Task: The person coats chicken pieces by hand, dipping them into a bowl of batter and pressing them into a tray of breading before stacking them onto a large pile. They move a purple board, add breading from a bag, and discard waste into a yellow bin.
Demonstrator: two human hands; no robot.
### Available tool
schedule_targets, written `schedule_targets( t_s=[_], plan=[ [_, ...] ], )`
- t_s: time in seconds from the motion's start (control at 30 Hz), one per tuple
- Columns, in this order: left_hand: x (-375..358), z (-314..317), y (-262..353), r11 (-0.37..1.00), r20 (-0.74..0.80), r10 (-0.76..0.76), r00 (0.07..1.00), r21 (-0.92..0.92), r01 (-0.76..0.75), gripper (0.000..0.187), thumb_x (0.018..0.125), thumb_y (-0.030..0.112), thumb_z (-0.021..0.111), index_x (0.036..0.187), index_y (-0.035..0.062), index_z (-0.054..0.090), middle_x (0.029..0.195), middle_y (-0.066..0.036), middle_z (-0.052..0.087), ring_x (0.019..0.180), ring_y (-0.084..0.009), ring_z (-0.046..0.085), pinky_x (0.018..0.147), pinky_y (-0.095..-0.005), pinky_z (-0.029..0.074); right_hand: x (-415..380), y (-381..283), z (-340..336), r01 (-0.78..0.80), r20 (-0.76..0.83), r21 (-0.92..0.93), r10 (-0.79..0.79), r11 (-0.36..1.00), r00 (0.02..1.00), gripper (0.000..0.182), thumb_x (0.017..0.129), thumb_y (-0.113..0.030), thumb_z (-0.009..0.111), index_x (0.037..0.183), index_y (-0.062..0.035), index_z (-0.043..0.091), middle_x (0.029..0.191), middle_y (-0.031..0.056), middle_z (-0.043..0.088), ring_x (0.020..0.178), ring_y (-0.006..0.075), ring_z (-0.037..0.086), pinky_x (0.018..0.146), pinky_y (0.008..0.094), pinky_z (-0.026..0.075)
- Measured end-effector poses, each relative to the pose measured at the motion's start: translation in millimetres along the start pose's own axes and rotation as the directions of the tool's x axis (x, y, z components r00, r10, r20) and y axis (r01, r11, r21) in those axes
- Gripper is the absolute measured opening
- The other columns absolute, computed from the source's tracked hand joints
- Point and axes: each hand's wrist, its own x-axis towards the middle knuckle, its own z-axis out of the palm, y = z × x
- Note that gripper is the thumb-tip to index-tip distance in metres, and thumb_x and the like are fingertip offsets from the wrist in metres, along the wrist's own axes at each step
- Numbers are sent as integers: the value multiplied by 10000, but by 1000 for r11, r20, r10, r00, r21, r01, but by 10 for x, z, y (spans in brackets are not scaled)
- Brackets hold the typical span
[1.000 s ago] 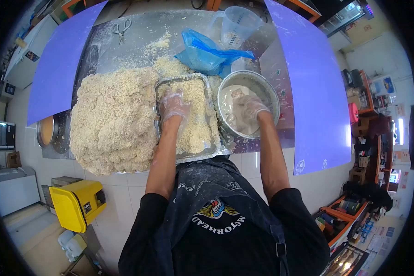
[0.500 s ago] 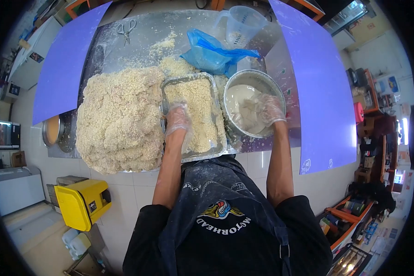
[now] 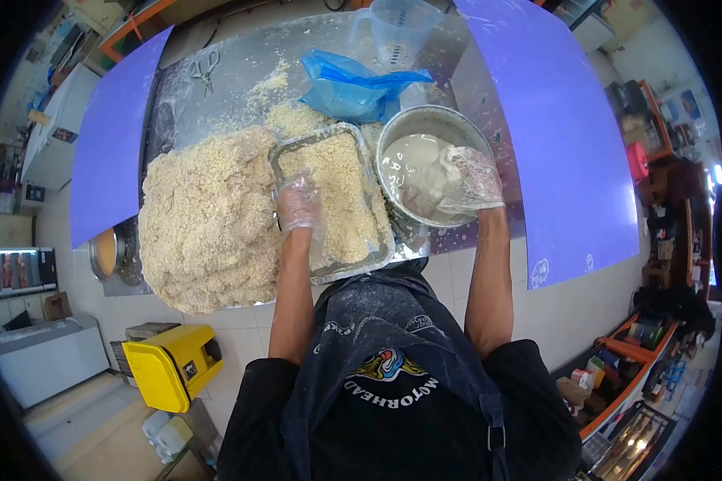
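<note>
My left hand [image 3: 299,202], in a clear plastic glove, rests at the left side of a metal tray [image 3: 387,255] of pale crumbs [image 3: 341,180]. Its fingers point down over the crumbs, apart and with nothing visible in them. In a round metal pot [image 3: 487,132] of whitish batter [image 3: 413,164], my gloved right hand [image 3: 472,180] is curled and thickly coated. Batter hides what its fingers hold. Left of the tray rises a large heap of crumb-coated pieces [image 3: 208,220].
Behind the tray lie a blue plastic bag [image 3: 349,88] and a measuring jug [image 3: 397,32]. Scissors [image 3: 204,72] are at the back left. Purple panels [image 3: 553,136] flank the metal table. A bowl of orange stuff [image 3: 104,252] stands far left; a yellow bin [image 3: 168,365] is on the floor.
My right hand has risen in the batter and now shows a thick white coat over its fingers. My left hand stays at the tray. The whole view has shifted slightly.
</note>
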Motion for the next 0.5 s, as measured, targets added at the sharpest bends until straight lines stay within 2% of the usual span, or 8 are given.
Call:
schedule_targets(
  t_s=[0.07,0.13,0.2,0.27,0.33,0.37,0.43,0.5],
  plan=[
    [-196,-148,535,741,48,411,910,564,-364,448,798,301,681,1168,53,635,1197,-152,609,1066,-252,603,885,-349,486,-34,-61,-171,69,58,-66,-65,995,996,198,826,-117,639,1008,-46,669,1024,122,665,952,240,626,849,333,497],
    [-341,-71,729,605,185,330,925,711,-358,415,790,304,685,1138,82,645,1247,-136,579,1118,-251,568,946,-384,449,33,353,477,139,-200,543,-33,828,979,189,824,-128,650,988,-36,667,967,94,666,906,207,625,803,315,510],
    [-398,-60,741,551,292,160,943,766,-331,431,785,314,679,1161,109,634,1265,-129,564,1156,-257,539,987,-390,422,21,456,634,141,-200,919,126,369,972,187,820,-137,662,970,-26,665,915,66,662,858,178,622,757,299,518],
    [-317,-101,722,589,375,-64,925,763,-269,498,785,333,665,1237,135,603,1253,-130,565,1178,-268,516,1007,-369,403,4,285,209,-17,54,983,196,-185,979,190,815,-143,674,955,-16,661,868,40,653,807,153,617,712,287,522],
    [-125,-95,470,756,306,-223,926,653,-34,480,794,305,651,1244,146,600,1311,-124,518,1237,-254,461,1045,-345,361,33,-10,-183,-154,130,985,260,75,957,161,785,-108,667,935,-49,667,850,68,666,802,179,631,727,331,517],
    [-102,-35,330,792,282,-192,940,610,-21,482,802,299,641,1258,149,588,1342,-125,489,1262,-254,436,1060,-346,343,32,-87,-271,-227,160,952,299,204,941,157,770,-90,664,924,-65,670,841,82,672,799,192,638,734,353,514],
    [-74,99,119,825,226,-10,974,552,-120,498,823,297,616,1294,150,555,1405,-132,423,1308,-259,387,1089,-361,306,86,27,-34,91,-281,591,99,801,954,124,793,-125,665,860,-21,673,828,101,674,779,193,627,717,340,498],
    [-59,156,269,768,239,164,957,578,-276,540,848,313,583,1350,140,486,1462,-141,346,1353,-274,322,1120,-396,250,41,-51,50,-95,-172,757,337,646,926,165,799,-134,653,881,8,669,837,120,675,759,216,626,701,347,491]
  ],
)
